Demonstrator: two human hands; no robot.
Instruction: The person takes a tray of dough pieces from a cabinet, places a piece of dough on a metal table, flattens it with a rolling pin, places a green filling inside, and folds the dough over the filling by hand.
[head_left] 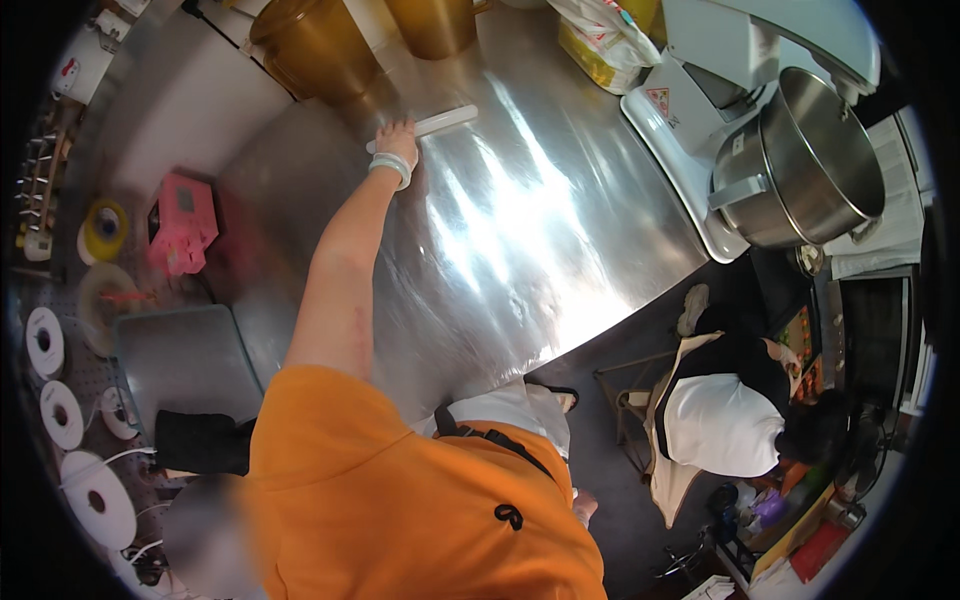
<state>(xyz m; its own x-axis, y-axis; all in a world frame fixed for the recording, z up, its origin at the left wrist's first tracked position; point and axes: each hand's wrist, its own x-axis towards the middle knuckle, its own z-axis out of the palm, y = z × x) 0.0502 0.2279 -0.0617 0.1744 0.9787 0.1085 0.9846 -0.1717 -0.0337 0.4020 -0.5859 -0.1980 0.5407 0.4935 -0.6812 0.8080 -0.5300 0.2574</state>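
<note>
My left arm reaches far across the shiny metal table (480, 290). My left hand (397, 143) is closed over one end of a smooth white bar (447, 121), which looks like a rolling pin and lies on the metal near the far side. A pale bangle circles that wrist. Low beside my waist, my right hand (585, 506) shows only in part past the orange shirt. Its fingers are not clear enough to read.
Amber tubs (315, 50) stand at the far edge. To the right is a white stand mixer (665, 170) with a steel bowl (800, 165). On the left are a pink box-shaped device (182, 222) and ribbon spools (97, 500). Another person (725, 425) bends at the right.
</note>
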